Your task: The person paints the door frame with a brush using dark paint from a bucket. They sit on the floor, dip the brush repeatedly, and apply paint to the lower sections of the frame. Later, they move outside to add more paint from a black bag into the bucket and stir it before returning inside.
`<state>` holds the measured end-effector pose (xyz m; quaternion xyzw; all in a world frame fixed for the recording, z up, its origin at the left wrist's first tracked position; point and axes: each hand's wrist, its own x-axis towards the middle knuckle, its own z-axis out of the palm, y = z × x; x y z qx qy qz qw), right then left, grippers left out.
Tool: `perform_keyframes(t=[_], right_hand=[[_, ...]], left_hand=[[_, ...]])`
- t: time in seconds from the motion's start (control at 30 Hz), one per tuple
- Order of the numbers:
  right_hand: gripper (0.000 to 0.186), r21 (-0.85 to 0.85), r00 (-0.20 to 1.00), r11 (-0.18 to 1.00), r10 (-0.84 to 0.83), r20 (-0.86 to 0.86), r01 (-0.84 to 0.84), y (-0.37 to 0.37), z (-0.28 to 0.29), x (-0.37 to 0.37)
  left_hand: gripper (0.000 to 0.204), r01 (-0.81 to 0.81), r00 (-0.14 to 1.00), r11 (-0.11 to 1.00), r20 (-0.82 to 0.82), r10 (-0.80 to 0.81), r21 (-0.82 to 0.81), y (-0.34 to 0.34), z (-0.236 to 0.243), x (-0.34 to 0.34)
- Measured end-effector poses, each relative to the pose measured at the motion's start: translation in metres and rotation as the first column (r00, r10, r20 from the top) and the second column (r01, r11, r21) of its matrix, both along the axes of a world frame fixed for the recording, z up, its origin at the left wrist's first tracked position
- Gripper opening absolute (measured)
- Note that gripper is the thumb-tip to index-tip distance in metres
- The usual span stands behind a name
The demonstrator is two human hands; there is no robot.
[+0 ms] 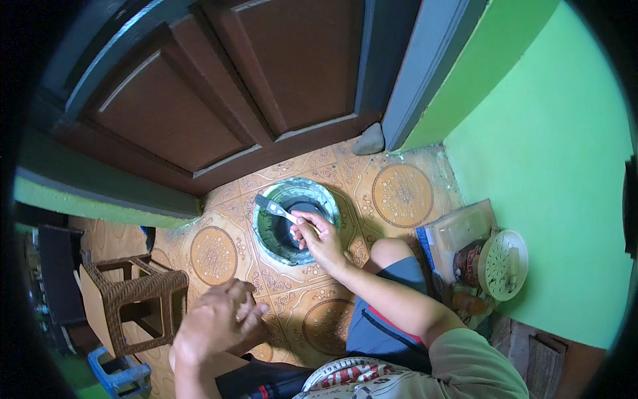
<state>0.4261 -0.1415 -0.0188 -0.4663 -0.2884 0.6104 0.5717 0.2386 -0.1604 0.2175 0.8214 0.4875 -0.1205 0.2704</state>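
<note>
My right hand (318, 238) is closed round the handle of a paintbrush (278, 208), over a round paint-smeared tub (330, 197) on the tiled floor. The brush's dark, flat bristles point up and left, toward the tub's far left rim. Dark grey liquid, seemingly paint, lies in the tub, partly hidden by my hand. My left hand (222, 318) hovers near my left knee, its thumb apart from the loosely bent fingers, with nothing seen in it.
A brown panelled door (199, 106) stands ahead, with a grey stone (369, 140) by its frame. At left are a brown woven-pattern stool (143, 292) and a small blue stool (119, 378). Containers, including a pale perforated lid (503, 266), sit against the green wall (551, 166).
</note>
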Motion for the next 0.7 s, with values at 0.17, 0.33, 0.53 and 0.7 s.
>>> perform_keyframes(t=[0.17,0.33,0.53,0.7], right_hand=[[0.030,0.176,0.995,0.982,0.058,0.076,-0.071,0.003,-0.007,-0.001],[0.029,0.197,0.986,0.968,0.136,0.096,-0.153,0.002,-0.014,0.013],[0.027,0.168,0.989,0.975,0.137,0.060,-0.145,0.006,-0.025,0.029],[0.029,0.151,0.981,0.971,0.176,0.081,-0.186,0.006,-0.029,0.033]], left_hand=[[0.036,-0.367,0.930,0.929,0.025,0.366,0.043,-0.011,0.050,-0.029],[0.026,-0.600,0.793,0.772,0.284,0.539,0.211,-0.038,0.054,-0.091],[0.027,-0.656,0.710,0.747,0.250,0.658,-0.102,-0.047,0.019,-0.102],[0.043,-0.511,0.854,0.834,-0.007,0.521,-0.207,-0.057,-0.009,-0.061]])
